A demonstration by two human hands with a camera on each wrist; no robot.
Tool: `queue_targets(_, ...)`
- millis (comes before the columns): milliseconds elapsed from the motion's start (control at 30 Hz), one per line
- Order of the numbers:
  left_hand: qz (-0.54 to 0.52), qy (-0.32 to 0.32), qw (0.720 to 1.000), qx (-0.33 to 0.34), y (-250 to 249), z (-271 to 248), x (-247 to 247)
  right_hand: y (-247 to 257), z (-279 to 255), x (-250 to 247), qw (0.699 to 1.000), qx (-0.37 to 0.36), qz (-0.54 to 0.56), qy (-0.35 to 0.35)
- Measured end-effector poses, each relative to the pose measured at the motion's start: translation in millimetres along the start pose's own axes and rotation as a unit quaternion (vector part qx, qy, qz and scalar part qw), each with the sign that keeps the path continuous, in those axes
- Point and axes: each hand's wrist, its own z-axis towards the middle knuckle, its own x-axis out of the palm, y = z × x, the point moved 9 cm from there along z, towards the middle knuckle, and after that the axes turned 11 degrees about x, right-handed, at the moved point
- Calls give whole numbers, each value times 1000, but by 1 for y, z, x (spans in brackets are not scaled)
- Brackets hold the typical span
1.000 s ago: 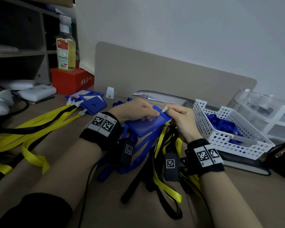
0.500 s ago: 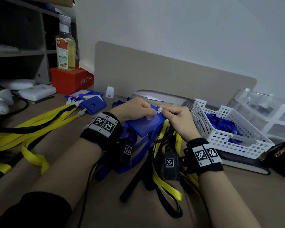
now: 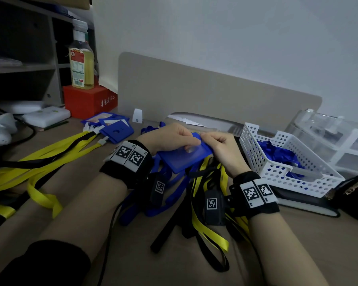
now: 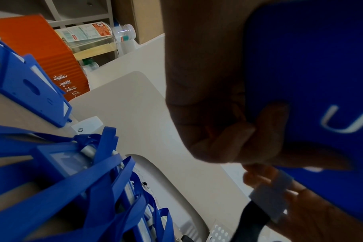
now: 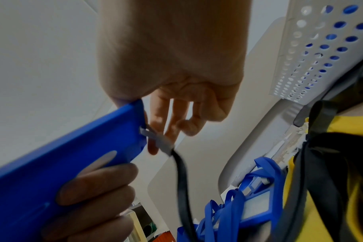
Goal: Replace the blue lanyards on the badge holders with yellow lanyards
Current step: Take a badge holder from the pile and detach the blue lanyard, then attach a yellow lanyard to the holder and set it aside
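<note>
A blue badge holder [image 3: 183,155] [image 4: 313,68] [image 5: 62,163] is held above the desk. My left hand [image 3: 170,139] grips it, thumb on top and fingers curled under its face [image 5: 93,193]. My right hand [image 3: 219,147] [image 5: 168,124] pinches a white lanyard clip [image 5: 155,140] [image 4: 273,201] at the holder's top edge slot. A black-and-yellow strap [image 5: 182,180] hangs from that clip. More yellow lanyards [image 3: 207,223] trail under my right wrist. Blue lanyards [image 3: 153,205] [image 4: 77,188] lie heaped beneath my left wrist.
Finished blue holders [image 3: 116,131] with yellow lanyards [image 3: 39,159] lie at the left. A white perforated basket [image 3: 283,174] holding blue lanyards stands at the right, beside clear drawers [image 3: 335,139]. At the back left a bottle [image 3: 81,60] stands on a red box [image 3: 89,100].
My right hand has brought the white clip from above the holder's corner down to its top edge. Both hands and the holder drifted slightly left and away.
</note>
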Motion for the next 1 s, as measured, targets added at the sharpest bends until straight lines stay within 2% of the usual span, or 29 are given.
queue_targets(100,-14,19,1000,5,-3,-2,4,-5,-3,9,997,49,39,48)
queue_targets(200,-94,-24,995,-4,-2,-2,-3,-8,-6,9,991,95,71,56)
queue_targets(300,-189,-42,980,-50,7,-5,-6,-13,-5,10,988,115,81,65)
queue_targets(433,-296,-108,944,-96,24,-4,-11,-20,0,8,984,141,105,39)
queue_targets(633,-447,-177,871,-97,31,-2,-13,-32,2,5,964,193,181,-31)
queue_targets(767,-495,-192,845,-72,20,0,-13,-33,2,22,928,211,306,20)
queue_targets(867,-483,-202,851,-40,7,0,-19,-15,2,29,899,216,377,52)
queue_targets(933,-419,-201,885,-15,-5,-7,-25,0,5,30,900,209,380,49)
queue_targets(1000,-351,-170,921,-5,-12,-13,-24,15,9,33,909,208,359,42)
